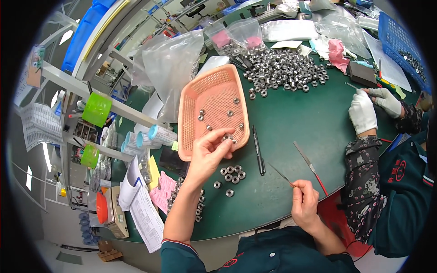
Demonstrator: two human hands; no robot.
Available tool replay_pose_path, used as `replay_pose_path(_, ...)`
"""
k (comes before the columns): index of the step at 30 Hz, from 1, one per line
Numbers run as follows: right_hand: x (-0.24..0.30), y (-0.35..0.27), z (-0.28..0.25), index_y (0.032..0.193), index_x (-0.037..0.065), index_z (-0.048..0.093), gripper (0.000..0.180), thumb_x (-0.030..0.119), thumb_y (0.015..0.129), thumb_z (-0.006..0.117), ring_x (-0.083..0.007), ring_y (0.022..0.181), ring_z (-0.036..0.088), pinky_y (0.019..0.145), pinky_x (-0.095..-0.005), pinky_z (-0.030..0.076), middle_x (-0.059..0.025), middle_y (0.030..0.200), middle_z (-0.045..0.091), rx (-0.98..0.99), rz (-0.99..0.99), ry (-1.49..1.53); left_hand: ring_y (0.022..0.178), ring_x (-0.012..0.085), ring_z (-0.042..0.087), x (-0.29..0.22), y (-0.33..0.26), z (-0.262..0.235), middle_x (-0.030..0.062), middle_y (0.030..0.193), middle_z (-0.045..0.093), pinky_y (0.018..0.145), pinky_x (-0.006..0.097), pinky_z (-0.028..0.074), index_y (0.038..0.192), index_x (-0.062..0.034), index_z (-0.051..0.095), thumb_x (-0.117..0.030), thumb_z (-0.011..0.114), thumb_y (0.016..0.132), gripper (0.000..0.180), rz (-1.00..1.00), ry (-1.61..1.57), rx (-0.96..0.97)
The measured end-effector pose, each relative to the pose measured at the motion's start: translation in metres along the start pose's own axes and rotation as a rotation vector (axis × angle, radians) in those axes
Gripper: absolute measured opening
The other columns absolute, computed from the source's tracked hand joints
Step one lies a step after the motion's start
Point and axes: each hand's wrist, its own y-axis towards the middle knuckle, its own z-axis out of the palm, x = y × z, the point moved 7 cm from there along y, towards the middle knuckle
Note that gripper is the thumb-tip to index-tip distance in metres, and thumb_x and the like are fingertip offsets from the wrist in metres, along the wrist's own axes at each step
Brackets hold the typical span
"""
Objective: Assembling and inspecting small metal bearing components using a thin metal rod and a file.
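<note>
My left hand [209, 150] is closed, thumb and fingertips pinching a small metal ring [229, 136] above the near end of a pink mesh basket [185, 98]. Several similar rings lie scattered on the basket's floor. Below that hand, a loose group of metal rings [235, 179] rests on the green table [255, 204], and more rings stand in rows beside my left forearm, partly hidden by it. Low on the right, my right hand [306, 204] grips a thin needle file [280, 173], its tip pointing up and left. A black pen [258, 150] and a red-handled flat file [311, 167] lie nearby.
A large heap of metal rings [287, 68] covers the far table, with plastic bags behind it. On the right sits a co-worker with white-gloved hands [363, 111] holding a thin tool. A blue basket [400, 41] stands far right; papers [144, 209] lie left.
</note>
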Motion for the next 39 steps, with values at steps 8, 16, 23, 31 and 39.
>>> replay_pose_path(8,-0.002,-0.001,-0.001,0.087,-0.003,0.051,0.006,-0.003,0.082,0.049,-0.0292,0.056,0.055,0.052,-0.0345,0.043,-0.0139,0.072,0.057,0.003,0.012,0.001,0.080,0.0132,0.058,0.003,0.009,0.002,0.0096,0.096,0.059,0.076,0.026,0.048,0.126,0.0002,0.041,-0.014,0.050,0.090,0.040,-0.069,-0.345,0.232)
replay_pose_path(16,-0.002,0.001,-0.001,0.087,-0.003,0.051,0.005,-0.003,0.082,0.050,-0.0294,0.057,0.056,0.052,-0.0344,0.044,-0.0142,0.073,0.057,0.017,0.010,0.012,0.074,0.0177,0.063,0.018,0.030,-0.003,0.0219,0.094,0.059,0.070,0.027,0.054,0.121,0.0022,0.042,-0.017,0.043,0.093,0.034,-0.235,-0.580,0.225)
replay_pose_path(23,-0.004,0.003,-0.003,0.086,-0.003,0.051,0.005,-0.003,0.081,0.050,-0.0297,0.057,0.056,0.052,-0.0345,0.044,-0.0142,0.072,0.057,0.025,0.018,0.038,0.076,0.0210,0.063,0.033,0.051,-0.003,0.0214,0.090,0.061,0.071,0.029,0.054,0.109,0.0049,0.049,-0.020,0.038,0.095,0.031,-0.447,-0.847,0.277)
replay_pose_path(31,0.002,0.008,-0.003,0.085,-0.003,0.051,0.004,-0.002,0.081,0.050,-0.0295,0.057,0.056,0.052,-0.0347,0.045,-0.0144,0.071,0.057,0.009,-0.030,0.041,0.053,0.0115,0.057,0.033,0.112,-0.031,0.0078,0.059,0.059,0.049,0.025,0.044,0.080,0.0012,0.062,-0.024,0.047,0.090,0.031,-0.095,0.648,0.059)
replay_pose_path(39,-0.003,0.010,-0.004,0.084,-0.003,0.051,0.003,-0.002,0.081,0.051,-0.0287,0.055,0.056,0.051,-0.0338,0.044,-0.0140,0.070,0.057,0.003,0.004,0.056,0.069,0.0353,0.059,-0.019,0.160,0.056,0.0160,0.070,0.060,0.062,0.044,0.046,0.072,-0.0028,0.062,-0.012,0.062,0.072,0.009,0.578,1.128,-0.026)
